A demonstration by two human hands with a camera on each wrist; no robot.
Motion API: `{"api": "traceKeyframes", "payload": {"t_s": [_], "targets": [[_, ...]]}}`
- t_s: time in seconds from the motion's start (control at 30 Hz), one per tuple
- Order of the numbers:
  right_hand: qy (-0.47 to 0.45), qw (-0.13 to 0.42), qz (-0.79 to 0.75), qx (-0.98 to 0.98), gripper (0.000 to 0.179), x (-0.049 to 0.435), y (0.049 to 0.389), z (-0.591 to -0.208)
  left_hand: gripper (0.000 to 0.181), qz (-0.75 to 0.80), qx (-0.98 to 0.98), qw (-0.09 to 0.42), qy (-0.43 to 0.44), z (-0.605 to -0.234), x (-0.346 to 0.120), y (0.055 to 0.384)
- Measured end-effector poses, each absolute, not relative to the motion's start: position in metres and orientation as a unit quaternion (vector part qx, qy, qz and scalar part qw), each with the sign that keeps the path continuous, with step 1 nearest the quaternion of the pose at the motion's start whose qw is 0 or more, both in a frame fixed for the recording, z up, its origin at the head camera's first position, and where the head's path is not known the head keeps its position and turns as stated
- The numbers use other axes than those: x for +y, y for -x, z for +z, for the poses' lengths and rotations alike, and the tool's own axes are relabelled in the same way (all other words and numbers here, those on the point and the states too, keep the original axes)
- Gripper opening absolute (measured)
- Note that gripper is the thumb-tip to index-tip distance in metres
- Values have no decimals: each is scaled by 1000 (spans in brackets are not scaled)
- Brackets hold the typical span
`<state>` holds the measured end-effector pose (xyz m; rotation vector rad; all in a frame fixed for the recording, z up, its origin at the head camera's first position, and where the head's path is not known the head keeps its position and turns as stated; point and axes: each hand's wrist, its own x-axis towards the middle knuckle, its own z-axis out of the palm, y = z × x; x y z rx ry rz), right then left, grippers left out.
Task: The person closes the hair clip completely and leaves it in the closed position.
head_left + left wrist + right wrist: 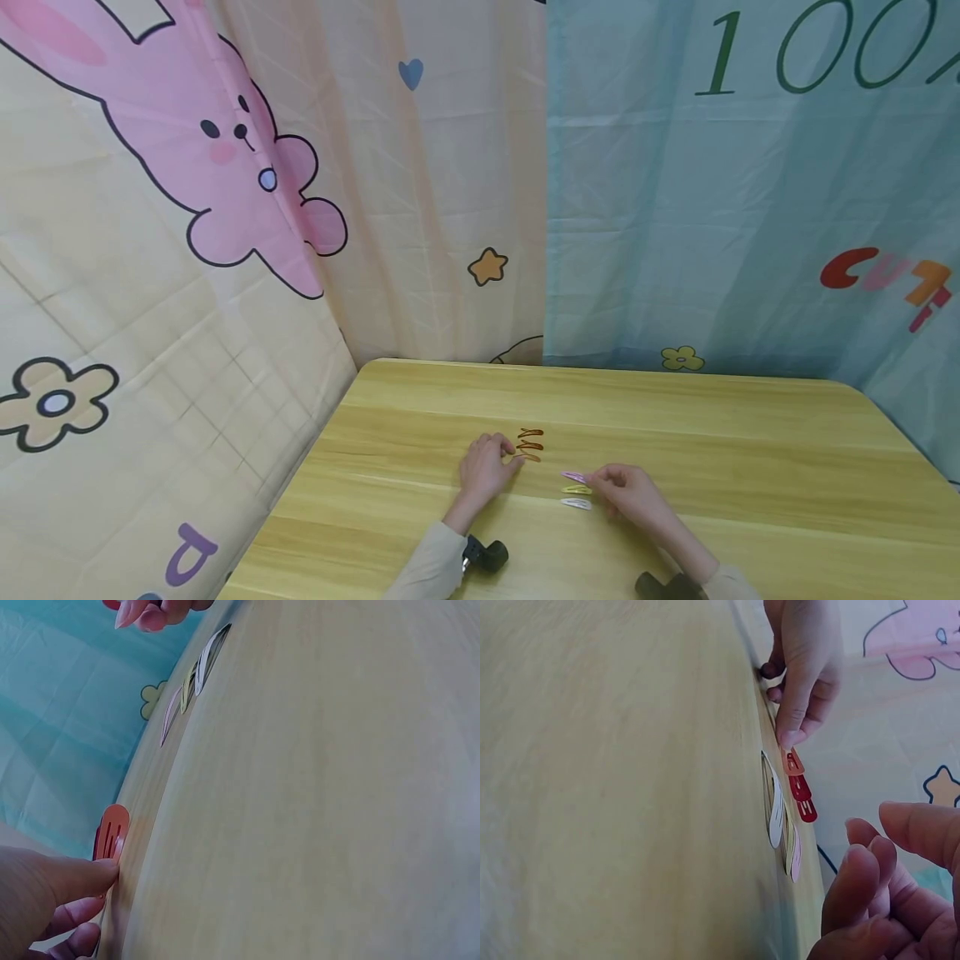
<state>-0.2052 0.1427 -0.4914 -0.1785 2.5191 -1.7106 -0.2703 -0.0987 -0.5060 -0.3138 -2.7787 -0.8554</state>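
Note:
My left hand [486, 473] pinches the near end of an orange snap hair clip [112, 829] between thumb and fingers, at the wooden table [712, 433]. Two red hair clips [807, 810] lie just beyond it in the same column. To the right is a second column: a pink hair clip [574, 477] farthest, a yellow hair clip [577, 490] in the middle, a white hair clip [576, 503] nearest. Close beside the pink one hovers my right hand [630, 493]; the right wrist view has its fingers loosely bent, thumb and fingertips apart, nothing between them.
Printed curtains stand behind the table's far edge and along its left side, one cream with a pink rabbit [165, 108], one blue [637, 208]. Black wrist cameras are strapped below my left hand [487, 557] and right hand [663, 586].

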Motion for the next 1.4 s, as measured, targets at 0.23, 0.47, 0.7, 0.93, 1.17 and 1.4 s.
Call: {"api": "traceKeyframes", "payload": {"t_s": [0.23, 0.47, 0.7, 0.93, 1.17, 1.4], "targets": [[53, 50, -565, 822, 31, 141, 205, -489, 19, -285, -945, 117, 111, -507, -98, 270], [63, 55, -573, 815, 29, 141, 205, -490, 20, -283, -944, 126, 115, -508, -99, 270], [65, 53, -571, 817, 28, 140, 206, -490, 20, -282, -944, 128, 115, -508, -99, 270], [55, 53, -567, 820, 28, 138, 206, -490, 19, -292, -941, 124, 117, -508, -100, 269], [56, 51, -564, 822, 26, 138, 207, -490, 18, -300, -936, 135, 124, -509, -101, 268], [59, 49, -559, 826, 27, 137, 206, -490, 17, -311, -934, 128, 123, -508, -101, 267]]}}
